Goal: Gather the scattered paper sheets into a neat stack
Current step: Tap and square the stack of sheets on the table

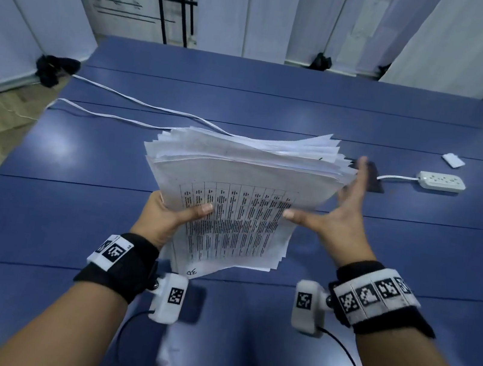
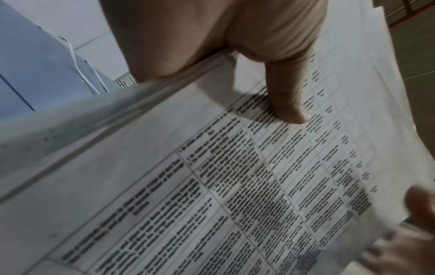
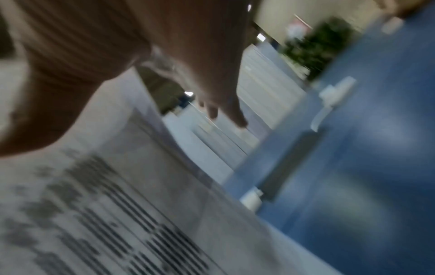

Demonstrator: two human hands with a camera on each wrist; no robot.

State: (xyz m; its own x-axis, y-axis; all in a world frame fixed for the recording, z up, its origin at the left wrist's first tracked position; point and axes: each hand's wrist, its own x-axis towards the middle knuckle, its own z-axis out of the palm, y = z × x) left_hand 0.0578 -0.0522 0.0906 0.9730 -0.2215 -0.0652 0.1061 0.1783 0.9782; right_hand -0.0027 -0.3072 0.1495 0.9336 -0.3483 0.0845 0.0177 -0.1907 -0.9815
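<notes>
paper: one thick uneven stack of white printed paper sheets (image 1: 233, 188), held above the blue table (image 1: 402, 119)
left hand (image 1: 165, 213): stack's left edge gripped, thumb (image 2: 286, 104) pressed on the top sheet
right hand (image 1: 334, 219): fingers spread straight, laid against the stack's right edge
extras: one white power strip (image 1: 441, 182), one small white card (image 1: 453, 160)

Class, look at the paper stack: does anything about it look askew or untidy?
Yes. The paper stack in the left hand is fanned, its far edges staggered and corners poking out unevenly. The right hand lies flat against its side.
</notes>
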